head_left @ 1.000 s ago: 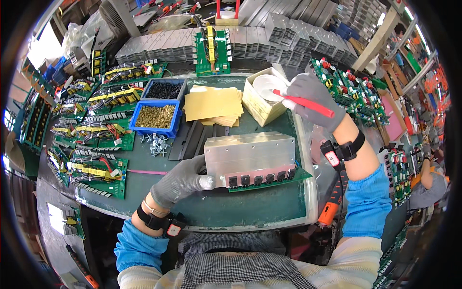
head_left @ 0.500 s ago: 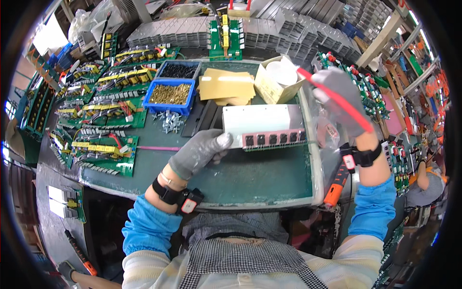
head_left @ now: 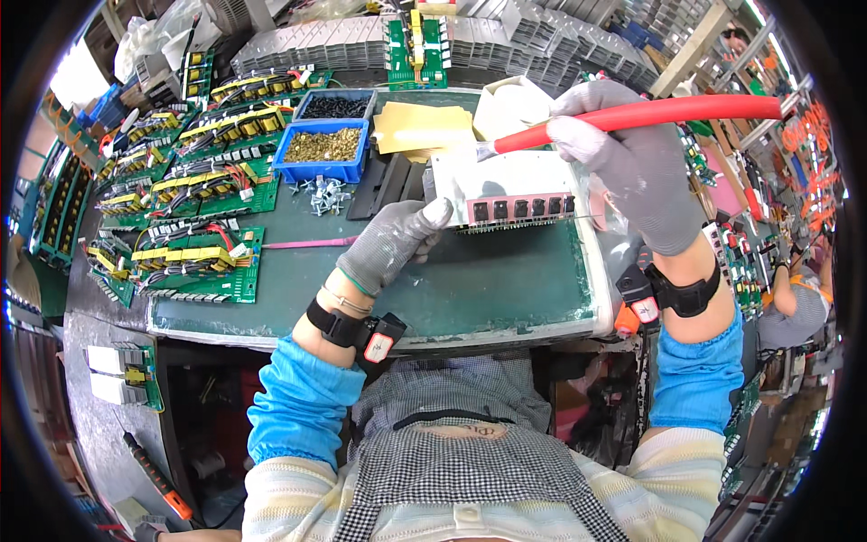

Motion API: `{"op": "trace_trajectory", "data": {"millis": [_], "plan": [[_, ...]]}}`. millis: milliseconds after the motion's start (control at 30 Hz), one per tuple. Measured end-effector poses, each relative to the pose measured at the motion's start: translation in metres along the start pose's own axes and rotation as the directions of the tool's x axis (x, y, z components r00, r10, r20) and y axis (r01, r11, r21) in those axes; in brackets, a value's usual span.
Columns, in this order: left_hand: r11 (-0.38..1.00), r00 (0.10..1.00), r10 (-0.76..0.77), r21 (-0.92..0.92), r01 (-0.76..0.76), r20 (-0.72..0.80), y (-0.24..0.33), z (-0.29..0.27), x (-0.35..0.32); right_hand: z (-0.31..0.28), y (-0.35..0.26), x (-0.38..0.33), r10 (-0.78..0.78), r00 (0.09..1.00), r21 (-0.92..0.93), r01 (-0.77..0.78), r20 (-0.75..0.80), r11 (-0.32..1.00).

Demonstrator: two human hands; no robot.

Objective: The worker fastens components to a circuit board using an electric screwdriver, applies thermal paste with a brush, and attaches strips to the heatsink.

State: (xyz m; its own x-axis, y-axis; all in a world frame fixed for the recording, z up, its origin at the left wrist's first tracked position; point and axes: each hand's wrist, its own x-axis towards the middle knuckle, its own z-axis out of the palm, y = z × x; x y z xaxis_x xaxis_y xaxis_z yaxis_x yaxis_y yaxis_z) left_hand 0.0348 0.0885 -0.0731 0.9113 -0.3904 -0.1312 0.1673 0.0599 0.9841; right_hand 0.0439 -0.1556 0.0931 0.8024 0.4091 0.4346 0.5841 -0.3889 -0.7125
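My left hand (head_left: pixel 397 239), in a grey glove, grips the left end of a metal heatsink plate (head_left: pixel 528 176) with its thumb on top. Along the plate's near side, several black transistors (head_left: pixel 513 210) sit in a row on a pinkish strip, with green board edge and pins below. Closed around a long red-handled tool (head_left: pixel 686 110) is my gloved right hand (head_left: pixel 637 163), above the plate's right part. The tool's thin greyish tip points left and down at the plate's upper left area; whether it touches cannot be made out.
Behind the plate lie yellow paper sheets (head_left: pixel 423 128) and an open box (head_left: pixel 510 107). Blue trays hold brass-coloured fasteners (head_left: pixel 322 144) and black parts (head_left: pixel 335 107); loose screws (head_left: pixel 322 196) lie nearby. Circuit boards (head_left: pixel 203 262) fill the left, and stacked metal pieces (head_left: pixel 343 47) line the back.
My right hand has moved left with the red-handled tool, whose tip now sits over the plate. The plate and my left hand have shifted slightly up and right in view.
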Motion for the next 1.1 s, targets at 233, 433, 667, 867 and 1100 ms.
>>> {"op": "trace_trajectory", "data": {"millis": [233,433,667,867,1100], "plan": [[0.999,1.000,-0.029,-0.016,0.029,-0.004,0.001,0.000,-0.003,0.011,0.003,0.003,-0.054,0.998,-0.143,0.055,0.012,0.988],[1.000,1.000,-0.022,-0.016,0.022,-0.002,-0.001,0.000,-0.001,0.010,-0.004,0.011,-0.124,0.992,-0.245,0.130,0.039,0.961],[1.000,1.000,-0.002,0.029,0.002,0.002,-0.005,-0.001,0.001,0.002,-0.006,0.013,-0.143,0.988,-0.363,0.155,0.062,0.919],[0.999,0.999,-0.036,-0.015,0.036,-0.014,0.002,0.003,-0.002,-0.014,0.007,0.006,-0.098,0.995,-0.394,0.104,0.034,0.913],[0.999,1.000,-0.030,-0.034,0.030,-0.009,-0.003,0.002,0.001,-0.040,0.019,-0.011,-0.052,0.999,-0.452,0.041,-0.013,0.891]]}}
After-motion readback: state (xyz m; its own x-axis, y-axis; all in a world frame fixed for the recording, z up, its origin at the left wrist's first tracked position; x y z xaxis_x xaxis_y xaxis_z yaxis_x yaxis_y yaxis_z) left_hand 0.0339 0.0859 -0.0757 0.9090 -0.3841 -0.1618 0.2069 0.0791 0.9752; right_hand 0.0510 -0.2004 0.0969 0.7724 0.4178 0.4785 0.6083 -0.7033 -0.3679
